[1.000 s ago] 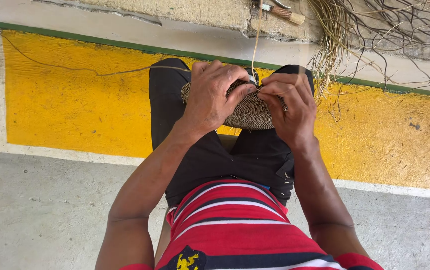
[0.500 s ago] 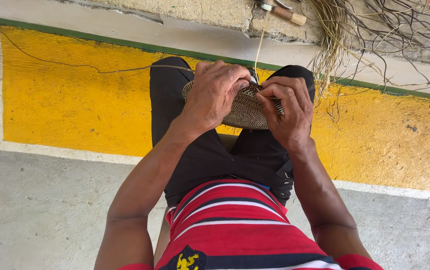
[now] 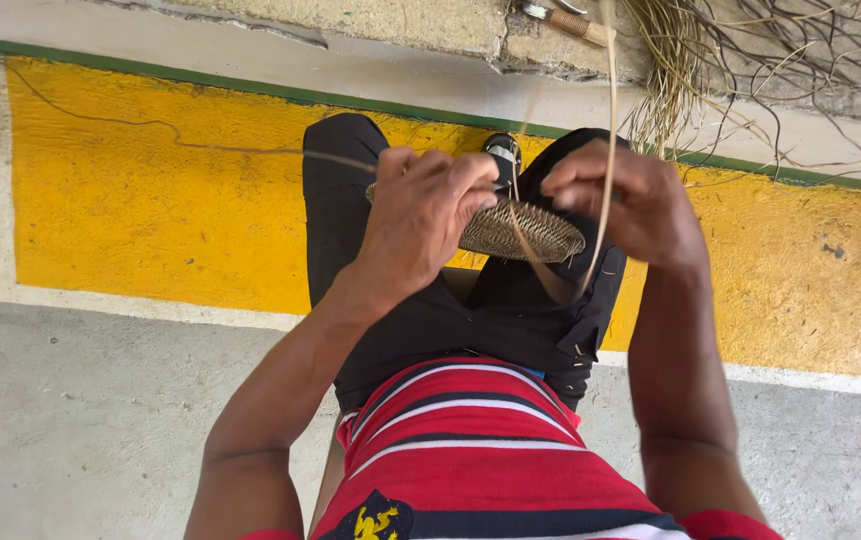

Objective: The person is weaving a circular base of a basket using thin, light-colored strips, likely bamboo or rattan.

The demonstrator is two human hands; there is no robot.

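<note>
A small round woven disc point(image 3: 526, 231) of tan fibre rests over my knees. My left hand point(image 3: 421, 215) grips its left edge, fingers curled over the rim. My right hand point(image 3: 626, 195) is lifted just right of the disc and pinches a long pale fibre strand point(image 3: 611, 90) that runs up past the top of the view and loops back down to the disc. I sit in black trousers point(image 3: 351, 250) and a red striped shirt point(image 3: 471, 450).
A bundle of loose dry fibres point(image 3: 721, 70) lies at the upper right on a rough concrete ledge. A tool with a wooden handle point(image 3: 571, 20) lies beside it. The floor has a yellow painted band point(image 3: 131, 190) and grey concrete point(image 3: 81, 420).
My right hand has come off the disc and moved right and up, drawing the strand out taut. My left hand stays on the disc.
</note>
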